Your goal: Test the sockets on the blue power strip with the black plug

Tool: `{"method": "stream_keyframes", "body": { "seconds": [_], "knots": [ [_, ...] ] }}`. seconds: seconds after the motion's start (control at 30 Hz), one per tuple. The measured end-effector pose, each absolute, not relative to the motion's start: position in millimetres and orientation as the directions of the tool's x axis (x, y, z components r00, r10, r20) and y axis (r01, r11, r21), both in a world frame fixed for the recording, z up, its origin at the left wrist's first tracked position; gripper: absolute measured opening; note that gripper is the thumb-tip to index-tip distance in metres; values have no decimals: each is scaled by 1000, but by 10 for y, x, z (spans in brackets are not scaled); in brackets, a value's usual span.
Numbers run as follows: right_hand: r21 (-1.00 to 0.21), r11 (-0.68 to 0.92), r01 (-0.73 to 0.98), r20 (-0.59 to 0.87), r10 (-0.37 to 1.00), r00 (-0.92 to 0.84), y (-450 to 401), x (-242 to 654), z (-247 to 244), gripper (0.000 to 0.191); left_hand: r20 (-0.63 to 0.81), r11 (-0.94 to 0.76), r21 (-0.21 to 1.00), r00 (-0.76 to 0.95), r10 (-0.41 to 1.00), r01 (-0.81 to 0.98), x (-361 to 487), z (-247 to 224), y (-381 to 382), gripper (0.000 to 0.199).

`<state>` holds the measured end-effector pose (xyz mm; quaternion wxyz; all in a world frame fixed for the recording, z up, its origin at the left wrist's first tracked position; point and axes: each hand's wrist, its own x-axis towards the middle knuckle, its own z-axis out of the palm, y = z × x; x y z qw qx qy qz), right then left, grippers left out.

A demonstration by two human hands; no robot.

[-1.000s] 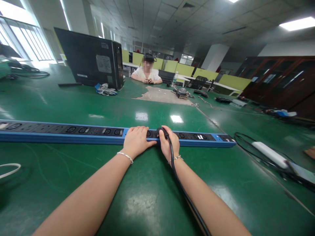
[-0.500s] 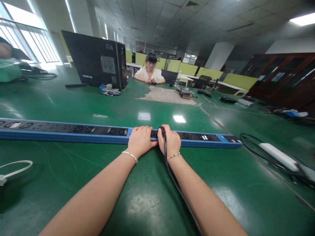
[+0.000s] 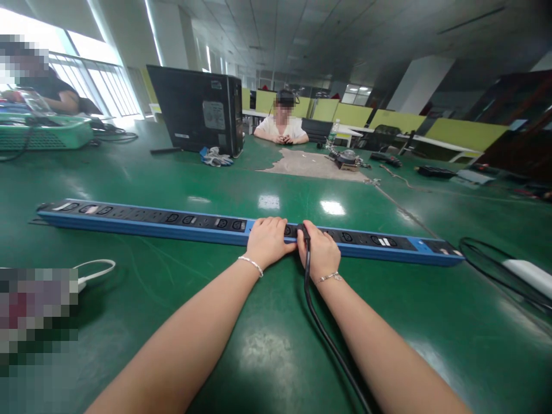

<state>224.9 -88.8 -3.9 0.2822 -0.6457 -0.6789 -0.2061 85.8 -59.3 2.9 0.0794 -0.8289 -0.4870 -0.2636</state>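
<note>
A long blue power strip [image 3: 207, 231] with black sockets lies across the green table. My left hand [image 3: 269, 240] wraps over the strip near its middle, fingers on the far edge and thumb along the near side. Just right of it, my right hand [image 3: 319, 252] grips a black plug [image 3: 303, 232] at the strip's socket face. From the plug a black cable [image 3: 321, 328] runs down toward me between my forearms. How deep the plug sits is hidden by my fingers.
Behind the strip stand a black computer case [image 3: 194, 112] and gloves [image 3: 216, 157]. A green basket [image 3: 60, 133] is at the left, near a seated person. Another person sits across the table [image 3: 233, 187]. A white power strip [image 3: 532, 279] with black cable lies at the right.
The view has turned left, so everything sits farther right and the strip's left end shows. Both hands keep their places on the strip and plug.
</note>
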Motion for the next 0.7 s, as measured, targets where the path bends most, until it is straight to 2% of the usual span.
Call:
{"method": "stream_keyframes", "body": {
  "seconds": [0.2, 0.33, 0.4, 0.47, 0.57, 0.7],
  "knots": [
    [-53, 126, 991, 600, 797, -69, -900, 2330, -22, 41, 531, -550, 186, 388, 753, 814, 831, 41, -608, 67],
    [-73, 167, 983, 556, 825, -98, -919, 2374, 42, 41, 560, -621, 285, 399, 726, 730, 871, 118, -660, 40],
    [-100, 194, 976, 540, 835, -111, -931, 2399, 61, 41, 550, -596, 340, 360, 753, 727, 939, 204, -697, 32],
    [-133, 227, 965, 532, 837, -124, -937, 2425, 52, 43, 460, -518, 372, 332, 823, 770, 1034, 316, -728, 28],
    [-190, 283, 940, 551, 823, -136, -926, 2456, 1, 47, 226, -372, 345, 309, 924, 862, 1202, 492, -742, 32],
    [-238, 304, 923, 565, 816, -123, -913, 2467, -57, 38, 154, -346, 294, 313, 937, 891, 1426, 667, -715, 31]
  ]
}}
